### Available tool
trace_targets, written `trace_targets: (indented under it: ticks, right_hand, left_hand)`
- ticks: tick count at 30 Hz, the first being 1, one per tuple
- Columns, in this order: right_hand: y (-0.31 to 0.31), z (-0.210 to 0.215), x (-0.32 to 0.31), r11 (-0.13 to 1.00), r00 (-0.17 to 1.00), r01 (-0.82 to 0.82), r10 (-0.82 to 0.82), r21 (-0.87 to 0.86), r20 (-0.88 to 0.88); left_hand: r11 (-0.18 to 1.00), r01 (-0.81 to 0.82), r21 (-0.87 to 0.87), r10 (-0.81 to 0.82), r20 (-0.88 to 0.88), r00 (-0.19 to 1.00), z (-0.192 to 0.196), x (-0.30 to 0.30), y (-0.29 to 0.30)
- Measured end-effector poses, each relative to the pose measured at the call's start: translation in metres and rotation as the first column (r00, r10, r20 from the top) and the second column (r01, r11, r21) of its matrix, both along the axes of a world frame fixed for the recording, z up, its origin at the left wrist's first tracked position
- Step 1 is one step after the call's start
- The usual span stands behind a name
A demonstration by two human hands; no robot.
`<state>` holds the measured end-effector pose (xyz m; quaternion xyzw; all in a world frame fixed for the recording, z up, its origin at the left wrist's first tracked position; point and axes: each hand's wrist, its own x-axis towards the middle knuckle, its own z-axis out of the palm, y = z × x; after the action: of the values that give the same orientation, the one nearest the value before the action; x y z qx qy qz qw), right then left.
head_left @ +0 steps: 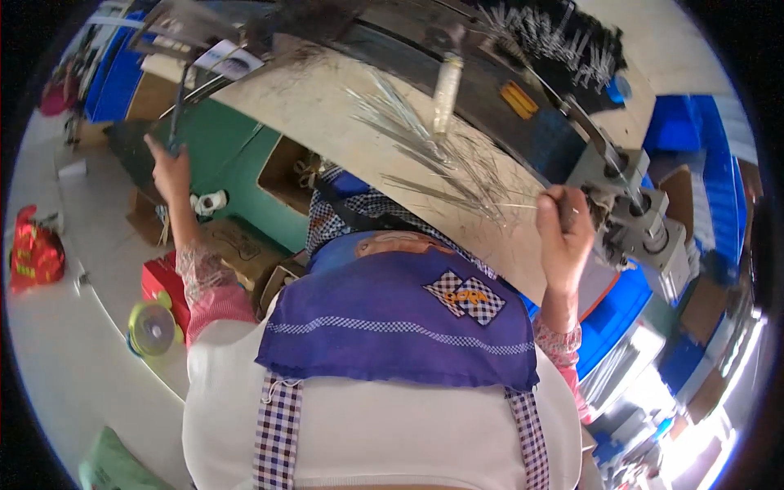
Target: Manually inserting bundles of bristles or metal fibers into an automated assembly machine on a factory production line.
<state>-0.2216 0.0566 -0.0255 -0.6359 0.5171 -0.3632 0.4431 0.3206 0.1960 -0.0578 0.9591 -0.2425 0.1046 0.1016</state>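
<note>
Wires [441,163] look thin and springy; your right hand [563,233] clenches several ends, left hand [169,167] grips a dark bar [176,114].

A single head-worn fisheye view looks steeply down the person's own front, close over the bench [327,106], which curves between and beyond both raised hands.

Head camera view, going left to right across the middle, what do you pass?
Red bag → left hand gripping a dark rod → cardboard box → loose thin metal pins on the bench → right hand → grey metal machine block → blue crates.
</note>
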Motion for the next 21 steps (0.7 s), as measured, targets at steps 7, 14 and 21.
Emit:
trace_targets:
  ticks: [7, 14, 21]
  right_hand:
    - [-0.001, 0.029, -0.016, 0.986, 0.954, -0.013, -0.038, -0.167, -0.296]
    - [-0.022, 0.098, 0.054, 0.767, 0.882, -0.472, 0.416, -0.435, -0.222]
    - [-0.078, 0.064, 0.025, 0.716, 0.898, -0.282, -0.037, -0.639, -0.438]
  left_hand:
    - [0.687, 0.708, -0.163, -0.694, 0.143, 0.706, 0.015, -0.156, -0.065]
    - [0.183, 0.739, -0.648, -0.784, -0.55, -0.288, 0.076, -0.278, -0.102]
    - [0.396, 0.339, -0.853, -0.878, -0.46, -0.134, 0.053, -0.224, -0.106]
